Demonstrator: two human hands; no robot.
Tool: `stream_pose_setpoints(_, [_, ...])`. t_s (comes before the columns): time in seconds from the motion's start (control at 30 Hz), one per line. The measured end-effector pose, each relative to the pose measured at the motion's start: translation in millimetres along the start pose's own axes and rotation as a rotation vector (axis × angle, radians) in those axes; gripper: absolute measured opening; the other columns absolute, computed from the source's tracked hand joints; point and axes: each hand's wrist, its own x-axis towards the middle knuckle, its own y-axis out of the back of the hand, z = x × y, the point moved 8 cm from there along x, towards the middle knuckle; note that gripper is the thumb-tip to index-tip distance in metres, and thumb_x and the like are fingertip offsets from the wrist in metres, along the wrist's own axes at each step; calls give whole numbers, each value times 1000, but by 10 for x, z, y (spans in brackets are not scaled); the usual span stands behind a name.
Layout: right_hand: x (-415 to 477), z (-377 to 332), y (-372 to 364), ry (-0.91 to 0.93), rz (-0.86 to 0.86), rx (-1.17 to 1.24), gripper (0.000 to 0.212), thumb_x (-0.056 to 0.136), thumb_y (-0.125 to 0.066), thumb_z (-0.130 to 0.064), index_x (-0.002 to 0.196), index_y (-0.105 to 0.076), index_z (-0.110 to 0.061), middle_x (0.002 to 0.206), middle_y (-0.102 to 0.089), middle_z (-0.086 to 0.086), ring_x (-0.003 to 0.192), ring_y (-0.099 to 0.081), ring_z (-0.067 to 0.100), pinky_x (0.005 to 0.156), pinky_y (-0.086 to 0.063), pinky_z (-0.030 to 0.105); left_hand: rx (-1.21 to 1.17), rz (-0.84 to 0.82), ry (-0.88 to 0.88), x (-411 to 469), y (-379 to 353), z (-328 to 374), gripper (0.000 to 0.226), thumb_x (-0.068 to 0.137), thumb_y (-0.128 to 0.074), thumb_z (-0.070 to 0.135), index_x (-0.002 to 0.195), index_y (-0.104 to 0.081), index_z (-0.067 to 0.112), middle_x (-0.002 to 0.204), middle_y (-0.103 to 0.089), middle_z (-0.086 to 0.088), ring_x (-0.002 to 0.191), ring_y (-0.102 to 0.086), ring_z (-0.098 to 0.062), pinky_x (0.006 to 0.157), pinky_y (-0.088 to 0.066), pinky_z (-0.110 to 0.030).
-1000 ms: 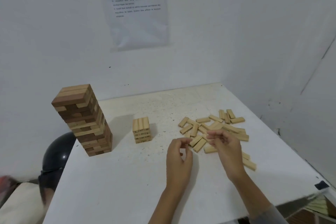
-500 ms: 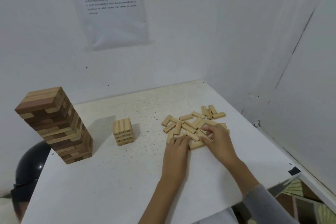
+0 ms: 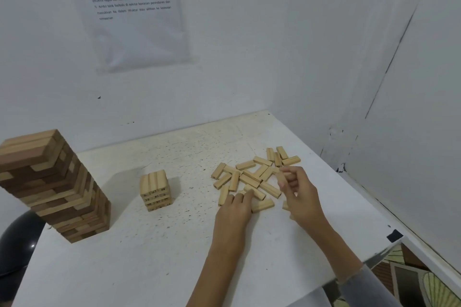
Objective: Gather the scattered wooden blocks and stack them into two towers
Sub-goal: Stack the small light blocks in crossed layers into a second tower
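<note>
Several light wooden blocks [image 3: 249,178] lie scattered on the right part of the white table [image 3: 149,257]. My left hand [image 3: 234,209] rests at the near edge of the pile, its straight fingertips touching blocks. Just above the pile's right side, my right hand [image 3: 298,193] pinches one light block [image 3: 280,177] between thumb and fingers. A short tower of light blocks [image 3: 156,190] stands mid-table. A tall tower of mixed light and dark blocks [image 3: 55,187] stands at the left.
White walls close the table at the back and right. A printed sheet [image 3: 134,12] hangs on the back wall. A black rounded object [image 3: 20,239] sits beyond the table's left edge. Black tape [image 3: 394,235] marks the near right corner.
Both hands dropped from above the table onto the pile. My right hand then rose a little with a block pinched in it, while my left hand stayed on the pile's near edge.
</note>
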Motion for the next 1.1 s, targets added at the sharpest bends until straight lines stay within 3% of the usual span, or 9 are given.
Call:
stream_pose_setpoints(0.13, [87,15,-26,12,-83,-54,50,95,-33,11,110,-56,-30,97,-49,4,80,-55,9,75,-43,11,-183,108,56,32,111,-46,68,41,-91,-1,103,-70,16,72,-62,5,59,-60,-11,41,-36,-17])
stream_pose_setpoints(0.2, [166,19,-39,7,-103,-93,45,93,-39,11,108,-61,-26,100,-45,3,84,-52,10,76,-43,11,-343,146,97,54,140,-87,52,73,-76,-3,121,-62,15,92,-62,0,76,-61,-16,55,-47,-24])
stream_pose_setpoints(0.27, [272,53,-66,-9,-112,-203,29,93,-54,-3,112,-63,-24,100,-45,0,89,-51,9,80,-45,12,-467,147,180,78,130,-165,40,93,-56,5,131,-54,18,103,-53,4,85,-54,-11,68,-46,-23])
stream_pose_setpoints(0.33, [384,104,-74,-13,-86,-428,27,89,-65,-22,115,-63,-27,104,-47,-2,101,-50,16,91,-42,25,-584,136,222,92,106,-204,33,100,-46,13,131,-52,22,103,-45,10,89,-49,-5,72,-41,-15])
stream_pose_setpoints(0.47, [501,69,-140,-30,-83,-769,48,80,-68,-56,119,-62,-30,117,-50,0,113,-42,20,94,-30,28,-769,115,297,121,45,-245,25,103,-39,23,120,-57,26,107,-46,10,98,-50,1,81,-38,-10])
stream_pose_setpoints(0.63, [546,36,-232,-39,-123,-936,59,78,-60,-68,126,-58,-33,120,-48,-1,116,-40,21,95,-29,29,-896,94,371,156,-42,-251,21,102,-44,25,116,-60,27,109,-50,11,98,-51,5,81,-39,-7])
stream_pose_setpoints(0.9, [529,30,-236,-30,-80,-649,49,68,-83,-46,106,-56,-31,108,-51,-8,112,-43,17,84,-26,26,-959,141,382,171,-10,-240,21,100,-49,26,116,-62,25,108,-55,7,92,-55,2,74,-42,-9])
stream_pose_setpoints(1.03, [437,-13,-305,70,-44,-413,41,71,-84,-19,89,-51,-36,83,-61,-19,98,-59,17,85,-43,32,-1027,200,422,129,20,-320,18,97,-56,26,112,-64,29,101,-61,3,87,-59,-5,74,-46,-15])
stream_pose_setpoints(1.1, [376,-79,-288,124,7,-299,32,79,-76,-12,89,-55,-34,78,-63,-17,93,-60,11,78,-44,19,-1049,230,441,94,59,-368,18,97,-55,24,113,-64,27,103,-61,3,88,-59,-4,75,-48,-18])
